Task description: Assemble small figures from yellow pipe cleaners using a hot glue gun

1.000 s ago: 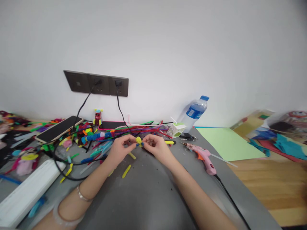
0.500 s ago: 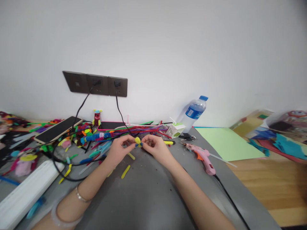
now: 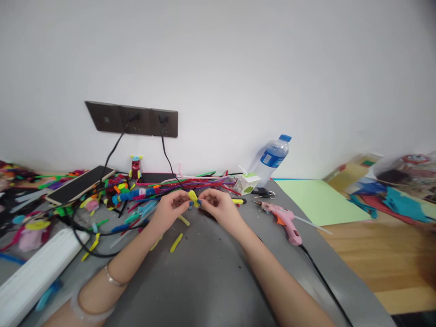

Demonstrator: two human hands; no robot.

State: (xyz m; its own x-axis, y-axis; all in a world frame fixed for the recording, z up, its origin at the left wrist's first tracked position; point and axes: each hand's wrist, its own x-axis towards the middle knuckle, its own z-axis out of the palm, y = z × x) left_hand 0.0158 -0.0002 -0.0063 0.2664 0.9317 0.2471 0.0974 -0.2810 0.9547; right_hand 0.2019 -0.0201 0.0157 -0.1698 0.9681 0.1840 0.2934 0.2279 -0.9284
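Note:
Between my fingertips is a small yellow fuzzy piece (image 3: 193,197) that looks like bent pipe cleaner. My left hand (image 3: 173,205) pinches it from the left, thumb and forefinger closed. From the other side my right hand (image 3: 215,203) pinches it too, fingers curled. Both hands hover just over the grey table (image 3: 204,277). Short yellow pipe cleaner pieces (image 3: 176,243) lie below my left hand. Behind the hands runs a bundle of coloured pipe cleaners (image 3: 197,183).
A pink glue gun (image 3: 284,220) lies at right, near a tilted water bottle (image 3: 272,159), a small carton (image 3: 248,183) and green paper (image 3: 313,200). At left are a phone (image 3: 80,185), fuzzy figures (image 3: 34,231), a white power strip (image 3: 44,272) and black cables (image 3: 109,156).
The yellow piece has turned slightly between my fingertips, both hands still pinching it. The whole view has shifted a little, so things appear slightly further left.

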